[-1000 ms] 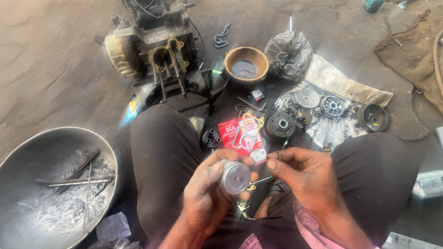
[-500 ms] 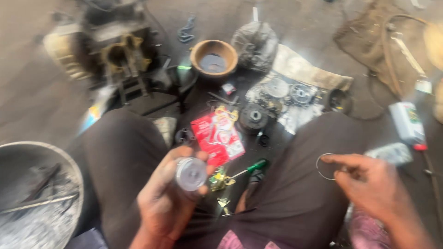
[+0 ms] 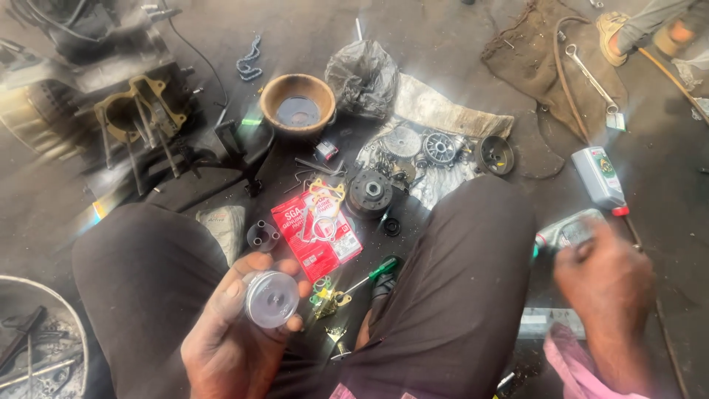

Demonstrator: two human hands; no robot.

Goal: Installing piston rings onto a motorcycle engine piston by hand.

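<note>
Piston, a round silver metal one (image 3: 272, 298), sits gripped in the left hand (image 3: 236, 332), crown up; the blurred right hand (image 3: 602, 284) reaches rightward toward a grey plastic oil bottle (image 3: 565, 233), its grip unclear.

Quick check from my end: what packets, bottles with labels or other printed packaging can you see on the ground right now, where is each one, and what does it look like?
Red packet: flat red rectangle with white print and a clear window, on the ground between the knees, above the left hand.
Grey bottle: upright grey plastic, red cap, coloured label, at right.
Second bottle: blurred, lying by the right hand.
Small red box: below the brown bowl.
</note>
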